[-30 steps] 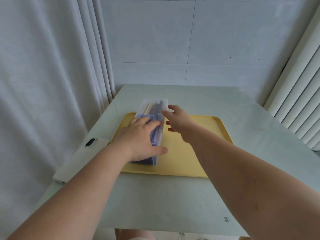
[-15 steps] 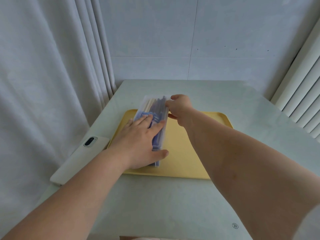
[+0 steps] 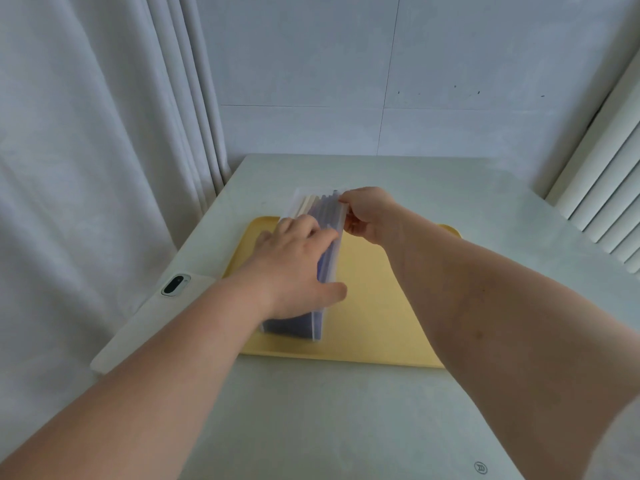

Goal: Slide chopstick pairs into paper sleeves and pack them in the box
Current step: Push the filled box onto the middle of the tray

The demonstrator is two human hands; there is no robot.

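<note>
Atop the box (image 3: 320, 207), left fingers (image 3: 300, 227) press flat.

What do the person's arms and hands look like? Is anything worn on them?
The left forearm and right forearm are bare. The left hand and right hand show no gloves, rings or watch. A pale sleeve edge shows at the right upper arm.
</note>
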